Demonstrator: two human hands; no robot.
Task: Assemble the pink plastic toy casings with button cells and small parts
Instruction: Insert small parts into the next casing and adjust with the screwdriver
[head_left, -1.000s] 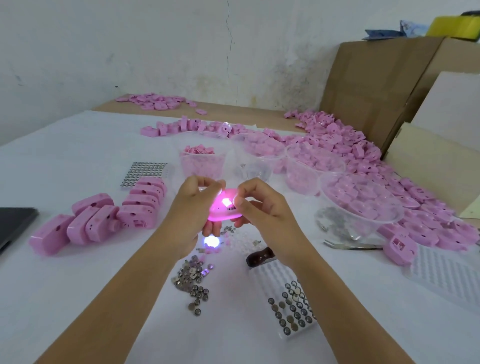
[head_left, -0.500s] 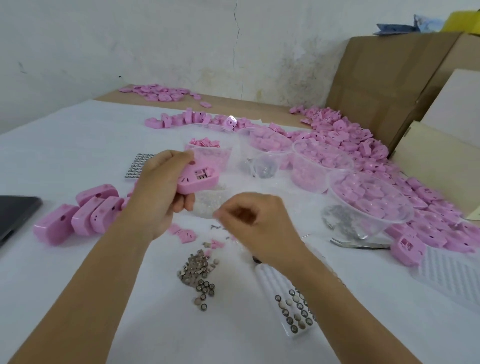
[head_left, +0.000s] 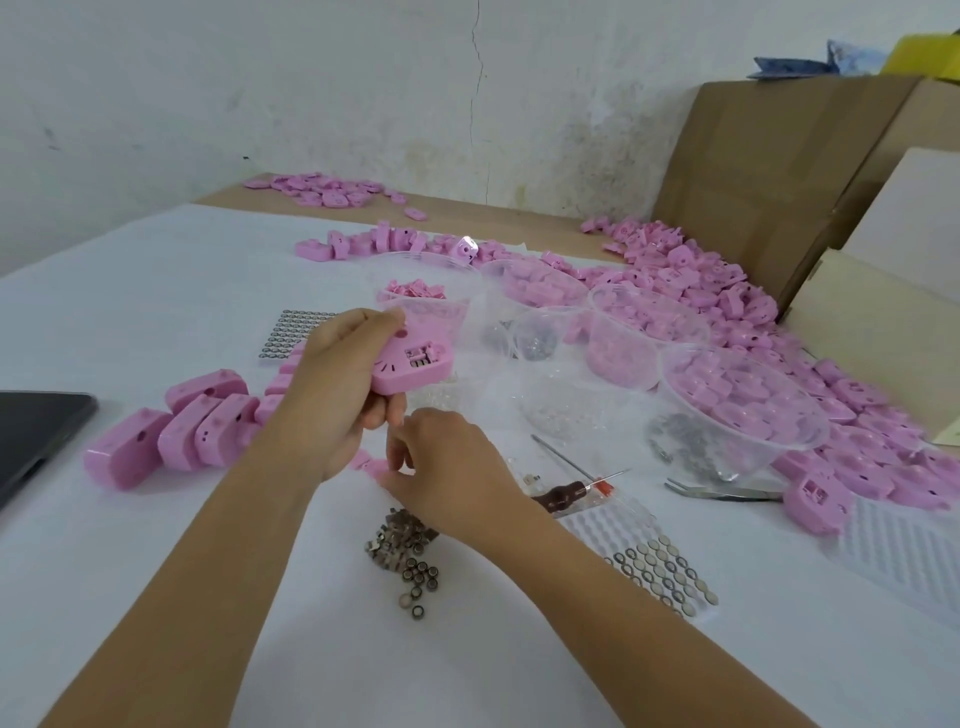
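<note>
Head view. The left hand (head_left: 337, 384) is raised above the middle of the table (head_left: 156, 291), fingers and thumb curled round one pink casing (head_left: 410, 358), which is tilted with its open battery bay facing up. The right hand (head_left: 452, 467) is lower and just in front of it, fingers bent down – thumb and forefinger pinch a small pink part (head_left: 375, 467) that lies on the white cloth. Just beside this hand, toward the near edge, lies a loose heap of button cells (head_left: 410, 551); to its right is a cell tray (head_left: 660, 566), partly filled. A row of closed casings (head_left: 197, 426) stands toward the left edge, near a dark flat device (head_left: 36, 431). A screwdriver (head_left: 571, 491) and tweezers (head_left: 722, 491) lie right of the hands. Clear bowls (head_left: 743, 400) of pink parts stand toward the right edge – loose casings are piled beyond them, against cardboard boxes (head_left: 769, 171).
</note>
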